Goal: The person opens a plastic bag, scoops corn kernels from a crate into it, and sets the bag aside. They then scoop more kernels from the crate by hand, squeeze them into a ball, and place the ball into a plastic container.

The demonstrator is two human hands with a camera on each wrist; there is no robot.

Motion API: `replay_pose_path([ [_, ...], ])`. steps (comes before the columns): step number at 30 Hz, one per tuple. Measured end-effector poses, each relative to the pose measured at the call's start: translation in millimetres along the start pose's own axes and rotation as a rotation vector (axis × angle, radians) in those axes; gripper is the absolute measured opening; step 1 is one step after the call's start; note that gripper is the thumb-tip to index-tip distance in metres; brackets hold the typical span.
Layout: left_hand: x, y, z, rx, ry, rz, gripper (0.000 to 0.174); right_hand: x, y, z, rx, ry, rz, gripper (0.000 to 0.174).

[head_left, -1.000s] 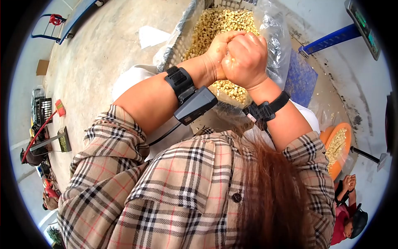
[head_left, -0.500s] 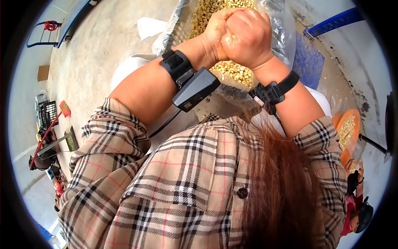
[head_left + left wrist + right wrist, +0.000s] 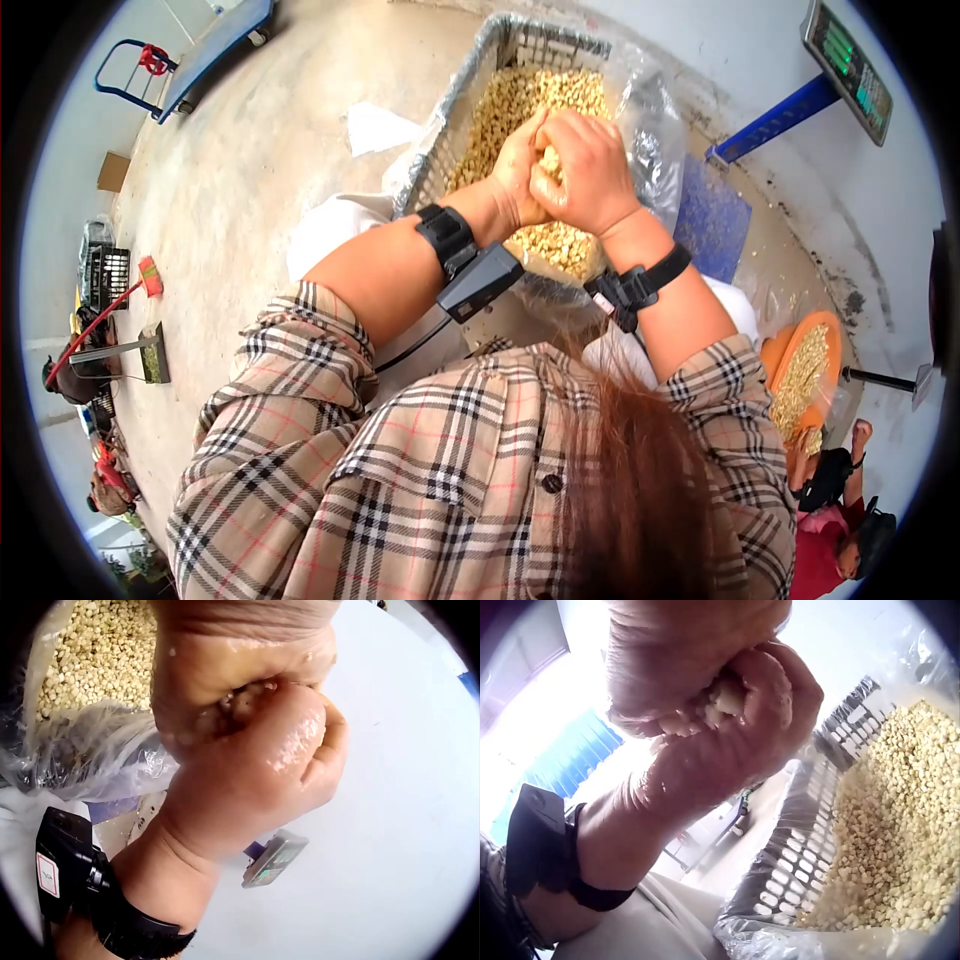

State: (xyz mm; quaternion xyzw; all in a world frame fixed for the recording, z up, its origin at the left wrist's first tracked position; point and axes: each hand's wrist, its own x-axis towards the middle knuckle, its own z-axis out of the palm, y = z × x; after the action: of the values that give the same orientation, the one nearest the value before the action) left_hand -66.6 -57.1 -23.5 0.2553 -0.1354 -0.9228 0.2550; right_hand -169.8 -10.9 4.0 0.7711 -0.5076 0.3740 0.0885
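Observation:
Both hands are cupped together above the pale-yellow heap in the crate. My left hand (image 3: 514,170) and right hand (image 3: 592,172) grip a clump of small pale-yellow diced pieces (image 3: 549,162) between them. In the left wrist view, several wet pieces (image 3: 244,703) show in the gap between the palms, and the right hand (image 3: 251,769) has curled fingers. The right wrist view also has pieces (image 3: 726,701) poking out between the hands, with the left hand (image 3: 716,761) below. The skin looks wet. Most of the clump is hidden by the fingers.
A plastic-lined crate (image 3: 436,150) holds the heap of pieces (image 3: 535,95). A scale (image 3: 850,70) on a blue post stands at the right. An orange tub (image 3: 835,350) of similar pieces is lower right, near another person (image 3: 835,530). A cart (image 3: 225,45) stands at far left.
The hands were pressed tightly together before; now they have loosened, and pieces show between them. The head view tipped forward and back, so the hands shifted up and then down in it.

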Motion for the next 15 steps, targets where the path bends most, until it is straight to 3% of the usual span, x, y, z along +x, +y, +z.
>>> replay_pose_path([
  [2,-3,-1,-8,0.028,0.015,0.047,0.044,0,-11,-2,0.101,0.065,0.037,0.027],
  [3,-5,-2,-7,0.028,-0.002,0.058,0.043,2,-20,-9,0.168,-0.067,0.173,0.035],
  [6,14,-4,-20,-0.014,-0.066,0.083,0.04,4,-1,3,0.401,-0.148,0.239,0.037],
  [8,24,-9,-28,-0.018,-0.166,0.146,0.038,-2,13,11,0.39,-0.05,0.173,0.038],
  [11,43,-17,-51,0.159,-0.414,0.416,0.035,5,12,0,0.524,-0.001,0.126,0.03],
  [13,39,-11,-50,0.036,-0.57,0.349,0.033,7,28,3,0.652,0.102,0.247,0.029],
  [14,30,-8,-47,-0.265,-0.592,0.076,0.027,5,35,6,0.719,0.149,0.309,0.03],
  [15,20,-7,-37,-0.35,-0.449,0.045,0.033,7,37,2,0.807,0.188,0.388,0.031],
])
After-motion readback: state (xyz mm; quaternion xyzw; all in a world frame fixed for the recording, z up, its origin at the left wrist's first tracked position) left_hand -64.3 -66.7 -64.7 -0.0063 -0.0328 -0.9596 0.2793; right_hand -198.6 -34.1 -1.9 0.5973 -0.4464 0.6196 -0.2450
